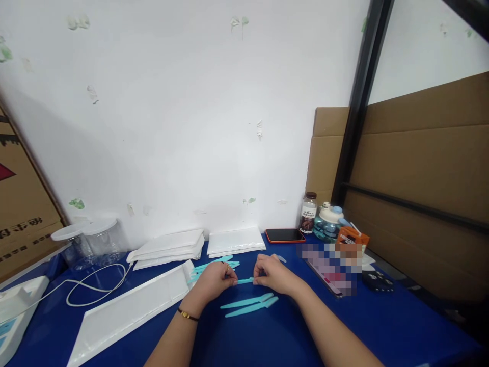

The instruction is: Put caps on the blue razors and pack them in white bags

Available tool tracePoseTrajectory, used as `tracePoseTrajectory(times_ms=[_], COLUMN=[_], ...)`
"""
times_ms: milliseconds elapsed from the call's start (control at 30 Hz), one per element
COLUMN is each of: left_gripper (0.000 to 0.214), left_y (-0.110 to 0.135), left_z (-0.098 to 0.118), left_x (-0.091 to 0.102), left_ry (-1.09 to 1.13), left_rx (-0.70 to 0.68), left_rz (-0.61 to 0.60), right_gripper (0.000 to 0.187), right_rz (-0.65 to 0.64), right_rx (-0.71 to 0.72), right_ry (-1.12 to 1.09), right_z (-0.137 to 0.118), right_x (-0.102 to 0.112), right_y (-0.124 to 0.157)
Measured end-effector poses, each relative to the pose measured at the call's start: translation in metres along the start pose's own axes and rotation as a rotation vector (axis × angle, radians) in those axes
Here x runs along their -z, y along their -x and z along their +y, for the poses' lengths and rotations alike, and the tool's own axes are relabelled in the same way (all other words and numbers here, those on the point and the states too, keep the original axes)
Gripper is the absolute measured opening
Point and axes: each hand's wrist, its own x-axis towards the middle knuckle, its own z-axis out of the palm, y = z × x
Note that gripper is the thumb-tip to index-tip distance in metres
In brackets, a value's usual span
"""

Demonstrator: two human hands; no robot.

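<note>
A turquoise eyebrow razor [245,281] stretches between my hands, just above the blue tabletop. My left hand [218,278] pinches one end with thumb and fingers. At the other end, my right hand [273,272] has its fingertips closed on the razor, hiding its tip. Two more turquoise razors [244,309] lie side by side below my hands, with paler heads to the right. Several others [225,261] are spread behind my left hand, partly covered by it. Beyond my right hand lies a small translucent curved piece [281,259].
A long white padded mailer [130,311] lies at left; stacked white mailers [168,247] and another pile [236,242] sit by the wall. Clear jars [103,242] and a white cable [97,290] are left. A phone [284,235], brown-capped bottle [308,214] and teal jug [326,227] stand right.
</note>
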Motion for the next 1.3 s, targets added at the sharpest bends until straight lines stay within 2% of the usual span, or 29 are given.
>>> tracePoseTrajectory(times_ms=[67,233,300,367,467,567,633,767,867,1000,1067,1133,1200,1233,1300], left_gripper=[0.017,0.016,0.018,0.022,0.023,0.029,0.026,0.018,0.019,0.020,0.022,0.031,0.034,0.031,0.028], left_y=[0.002,0.012,0.013,0.013,0.011,0.009,0.008,0.004,0.004,0.011,0.014,0.016,0.015,0.014,0.013], left_z=[-0.010,-0.040,-0.040,-0.032,-0.013,0.003,0.009,0.010,-0.005,-0.035,-0.043,-0.041,-0.031,-0.023,-0.007], left_x=[0.008,0.027,0.029,0.027,0.016,0.003,-0.005,-0.006,0.005,0.024,0.030,0.031,0.029,0.026,0.019], left_ry=[-0.077,-0.167,-0.134,-0.060,0.093,0.192,0.178,0.070,-0.006,-0.089,-0.133,-0.161,-0.121,-0.071,0.061], left_rx=[0.031,0.256,0.284,0.247,0.127,0.045,0.012,0.014,0.074,0.248,0.287,0.281,0.237,0.202,0.126], left_rz=[0.055,0.179,0.213,0.225,0.111,-0.072,-0.133,-0.065,0.006,0.116,0.148,0.211,0.257,0.246,0.151], right_gripper=[0.008,0.009,0.013,0.016,0.020,0.019,0.017,0.013,0.009,0.009,0.011,0.015,0.018,0.020,0.022], right_rz=[0.062,0.158,0.119,-0.004,-0.208,-0.255,-0.237,-0.149,-0.059,0.090,0.120,0.063,-0.097,-0.191,-0.334], right_rx=[-0.029,-0.215,-0.206,-0.136,-0.051,-0.046,-0.036,0.013,-0.010,-0.154,-0.209,-0.185,-0.105,-0.067,-0.012], right_ry=[0.024,0.097,0.066,0.007,-0.005,0.024,0.022,0.013,0.050,0.112,0.119,0.069,0.006,-0.008,0.002], right_z=[0.006,0.023,0.022,0.016,0.006,0.001,-0.001,-0.002,0.003,0.017,0.020,0.018,0.013,0.010,0.004], right_x=[0.007,0.024,0.028,0.027,0.021,0.014,0.011,0.013,0.019,0.033,0.038,0.039,0.037,0.034,0.027], right_y=[0.001,0.007,0.011,0.013,0.014,0.013,0.011,0.009,0.008,0.010,0.013,0.017,0.020,0.020,0.020])
